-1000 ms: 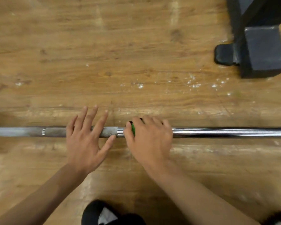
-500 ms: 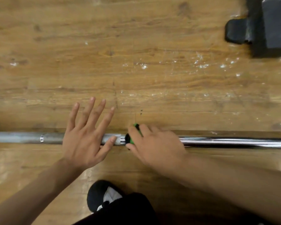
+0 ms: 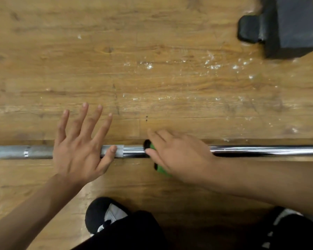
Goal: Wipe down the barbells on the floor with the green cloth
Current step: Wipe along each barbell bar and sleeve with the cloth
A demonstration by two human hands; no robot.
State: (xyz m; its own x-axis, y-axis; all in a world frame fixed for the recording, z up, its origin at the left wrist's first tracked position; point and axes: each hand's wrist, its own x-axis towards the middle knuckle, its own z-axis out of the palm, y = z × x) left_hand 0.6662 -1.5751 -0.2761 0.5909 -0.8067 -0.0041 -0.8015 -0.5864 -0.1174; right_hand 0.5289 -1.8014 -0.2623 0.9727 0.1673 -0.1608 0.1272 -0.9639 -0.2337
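A steel barbell (image 3: 260, 150) lies across the wooden floor from left to right, dull grey at the left and shiny chrome at the right. My left hand (image 3: 79, 148) rests flat on the bar with fingers spread and straight, thumb on the grey section. Just to the right, my right hand (image 3: 179, 156) is curled over the bar and grips the green cloth (image 3: 161, 169), which is wrapped round the shaft. Only a small green edge shows under the palm and at the fingertips.
A dark grey rack foot (image 3: 285, 27) stands on the floor at the upper right. White chalk specks (image 3: 211, 65) dot the planks beyond the bar. My black-and-white shoes (image 3: 105, 215) and dark trousers fill the bottom edge.
My right hand with the cloth has slid right along the bar, opening a gap from my left hand. The view has shifted, so the rack foot sits higher in the frame.
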